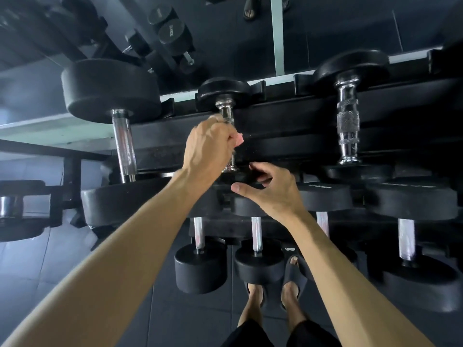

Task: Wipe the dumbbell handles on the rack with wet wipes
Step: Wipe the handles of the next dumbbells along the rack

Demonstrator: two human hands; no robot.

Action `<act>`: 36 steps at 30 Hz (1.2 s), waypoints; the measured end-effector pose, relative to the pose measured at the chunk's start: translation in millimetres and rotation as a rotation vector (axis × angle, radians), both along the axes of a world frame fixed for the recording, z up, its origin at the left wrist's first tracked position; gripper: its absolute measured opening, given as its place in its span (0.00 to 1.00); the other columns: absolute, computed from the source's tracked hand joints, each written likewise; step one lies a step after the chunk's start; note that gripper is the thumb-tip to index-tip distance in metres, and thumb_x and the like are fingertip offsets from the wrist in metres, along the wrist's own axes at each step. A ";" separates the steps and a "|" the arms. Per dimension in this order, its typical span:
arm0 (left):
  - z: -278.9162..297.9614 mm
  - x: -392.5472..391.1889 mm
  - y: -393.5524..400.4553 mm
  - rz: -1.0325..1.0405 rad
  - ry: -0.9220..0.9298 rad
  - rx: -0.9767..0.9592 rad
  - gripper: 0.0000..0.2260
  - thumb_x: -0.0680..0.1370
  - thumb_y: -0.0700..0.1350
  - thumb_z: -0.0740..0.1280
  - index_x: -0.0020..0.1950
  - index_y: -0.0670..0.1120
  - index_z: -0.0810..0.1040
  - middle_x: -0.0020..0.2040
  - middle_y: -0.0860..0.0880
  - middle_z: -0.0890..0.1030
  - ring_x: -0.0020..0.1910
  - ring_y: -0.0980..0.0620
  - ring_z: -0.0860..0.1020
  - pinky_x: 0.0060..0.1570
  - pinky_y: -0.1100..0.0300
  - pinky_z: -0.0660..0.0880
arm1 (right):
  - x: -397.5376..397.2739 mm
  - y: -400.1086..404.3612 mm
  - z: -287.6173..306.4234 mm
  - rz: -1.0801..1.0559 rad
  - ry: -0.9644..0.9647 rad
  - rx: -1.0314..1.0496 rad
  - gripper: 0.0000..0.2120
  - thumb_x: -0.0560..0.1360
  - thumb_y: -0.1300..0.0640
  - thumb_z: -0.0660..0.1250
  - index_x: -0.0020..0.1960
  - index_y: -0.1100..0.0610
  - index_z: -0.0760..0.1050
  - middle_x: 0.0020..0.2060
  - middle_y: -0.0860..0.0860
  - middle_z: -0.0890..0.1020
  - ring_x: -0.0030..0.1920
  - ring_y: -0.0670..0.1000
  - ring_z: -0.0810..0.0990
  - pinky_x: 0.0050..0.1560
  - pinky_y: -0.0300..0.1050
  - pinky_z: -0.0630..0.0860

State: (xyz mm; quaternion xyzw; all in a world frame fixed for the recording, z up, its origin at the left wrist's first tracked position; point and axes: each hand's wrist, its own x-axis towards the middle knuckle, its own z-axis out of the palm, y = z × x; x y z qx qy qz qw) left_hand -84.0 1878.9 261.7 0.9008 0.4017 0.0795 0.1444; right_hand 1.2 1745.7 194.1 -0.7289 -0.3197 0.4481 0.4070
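A small black dumbbell (221,90) lies on the top shelf of the black rack (288,126), its chrome handle (226,112) pointing toward me. My left hand (206,146) is wrapped round the middle of that handle with a pinkish wet wipe (237,141) bunched in its fingers. My right hand (273,190) curls over the dumbbell's near black head (241,175), thumb on its front edge. Most of the handle is hidden by my left hand.
A big dumbbell (110,93) lies to the left and another with a knurled chrome handle (348,123) to the right on the same shelf. Several smaller dumbbells (200,266) fill the lower shelf. My feet in dark slides (273,294) stand on black floor mats.
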 end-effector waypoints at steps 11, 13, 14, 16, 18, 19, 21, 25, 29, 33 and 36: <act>29.3 -51.7 -22.5 0.328 -0.216 -0.419 0.09 0.70 0.54 0.78 0.38 0.50 0.85 0.30 0.56 0.82 0.30 0.63 0.78 0.34 0.70 0.74 | -10.7 -1.7 21.3 -0.090 -0.044 0.097 0.28 0.69 0.44 0.77 0.67 0.49 0.76 0.61 0.42 0.79 0.62 0.43 0.77 0.67 0.46 0.73; 37.7 -64.6 -23.0 0.376 -0.274 -0.481 0.09 0.69 0.54 0.78 0.39 0.50 0.85 0.33 0.54 0.84 0.36 0.57 0.83 0.42 0.58 0.82 | -20.5 2.6 33.7 -0.099 -0.104 0.231 0.21 0.72 0.52 0.75 0.64 0.49 0.78 0.57 0.43 0.79 0.59 0.43 0.77 0.65 0.44 0.73; 43.0 -69.7 -22.5 0.389 -0.299 -0.511 0.10 0.69 0.55 0.78 0.39 0.49 0.85 0.35 0.52 0.85 0.38 0.53 0.84 0.46 0.52 0.83 | -25.9 6.4 40.6 -0.082 -0.114 0.290 0.20 0.73 0.54 0.75 0.64 0.49 0.78 0.55 0.43 0.79 0.56 0.42 0.77 0.63 0.40 0.74; 53.7 -77.9 -18.2 0.407 -0.337 -0.557 0.14 0.66 0.58 0.78 0.39 0.48 0.85 0.36 0.49 0.85 0.40 0.45 0.85 0.47 0.46 0.83 | -37.6 16.8 52.7 -0.022 -0.101 0.373 0.18 0.73 0.58 0.74 0.62 0.48 0.80 0.54 0.45 0.78 0.54 0.42 0.78 0.58 0.36 0.74; 62.4 -85.5 -10.1 0.399 -0.348 -0.600 0.10 0.70 0.52 0.78 0.40 0.46 0.84 0.36 0.48 0.85 0.40 0.45 0.85 0.46 0.49 0.83 | -51.7 28.6 63.0 0.035 -0.077 0.432 0.16 0.73 0.59 0.74 0.60 0.49 0.81 0.53 0.46 0.80 0.54 0.43 0.79 0.57 0.37 0.77; 66.5 -90.4 -5.6 0.404 -0.358 -0.619 0.06 0.72 0.46 0.77 0.41 0.44 0.84 0.36 0.47 0.85 0.41 0.46 0.85 0.45 0.53 0.84 | -59.6 34.2 67.9 0.039 -0.046 0.452 0.15 0.74 0.60 0.75 0.59 0.51 0.82 0.52 0.46 0.81 0.54 0.43 0.80 0.57 0.40 0.78; 75.7 -102.3 1.1 0.412 -0.397 -0.677 0.01 0.75 0.38 0.74 0.45 0.42 0.83 0.40 0.46 0.86 0.42 0.48 0.86 0.43 0.60 0.82 | -73.6 45.4 75.0 -0.001 0.039 0.463 0.14 0.74 0.62 0.74 0.59 0.55 0.82 0.51 0.49 0.83 0.52 0.45 0.83 0.57 0.44 0.80; 85.9 -131.2 14.7 0.342 -0.467 -0.750 0.04 0.78 0.36 0.71 0.51 0.41 0.84 0.41 0.46 0.86 0.43 0.51 0.86 0.45 0.61 0.82 | -96.7 67.1 83.7 -0.088 0.142 0.457 0.08 0.75 0.67 0.71 0.53 0.60 0.83 0.46 0.54 0.85 0.48 0.50 0.85 0.54 0.52 0.82; 79.9 -173.7 33.5 0.306 -0.345 -0.328 0.04 0.78 0.44 0.70 0.48 0.48 0.86 0.38 0.56 0.84 0.40 0.62 0.82 0.44 0.71 0.77 | -124.4 87.5 87.5 -0.141 0.086 0.398 0.05 0.77 0.65 0.69 0.46 0.60 0.84 0.39 0.53 0.85 0.42 0.50 0.85 0.53 0.48 0.82; 55.5 -223.0 44.9 0.356 -0.272 -0.214 0.07 0.77 0.52 0.70 0.44 0.50 0.85 0.37 0.58 0.83 0.39 0.62 0.80 0.43 0.65 0.76 | -148.2 106.1 89.8 -0.216 0.064 0.335 0.06 0.78 0.59 0.70 0.49 0.60 0.84 0.39 0.50 0.86 0.41 0.46 0.86 0.48 0.39 0.81; 35.0 -240.9 51.0 0.345 -0.300 -0.270 0.11 0.76 0.56 0.70 0.41 0.49 0.82 0.37 0.55 0.82 0.39 0.58 0.79 0.41 0.63 0.75 | -156.9 121.3 86.9 -0.229 0.047 0.290 0.07 0.78 0.57 0.72 0.49 0.61 0.84 0.37 0.51 0.87 0.39 0.47 0.86 0.45 0.39 0.82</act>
